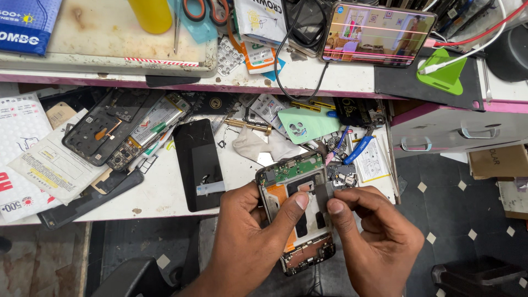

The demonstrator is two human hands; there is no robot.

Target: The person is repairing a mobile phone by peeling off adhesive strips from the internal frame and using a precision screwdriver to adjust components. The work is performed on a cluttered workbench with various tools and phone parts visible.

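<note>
My left hand (250, 231) grips an opened phone frame (294, 212) with a green circuit board at its top end and bare metal in the middle, held over the front edge of the pull-out work shelf (165, 192). The left thumb presses on the frame's middle. My right hand (374, 236) pinches a small grey metal plate (324, 197) between thumb and forefinger, against the frame's right side. The lower end of the frame shows below my fingers.
On the shelf lie a black phone screen (199, 162), two stripped phone bodies (118, 129), paper packets (52, 162), a mint-green back cover (308, 124) and a white cloth (253, 146). Above, a lit phone (377, 34) leans on the upper counter beside scissors (203, 8) and cables. Drawers (456, 132) stand right.
</note>
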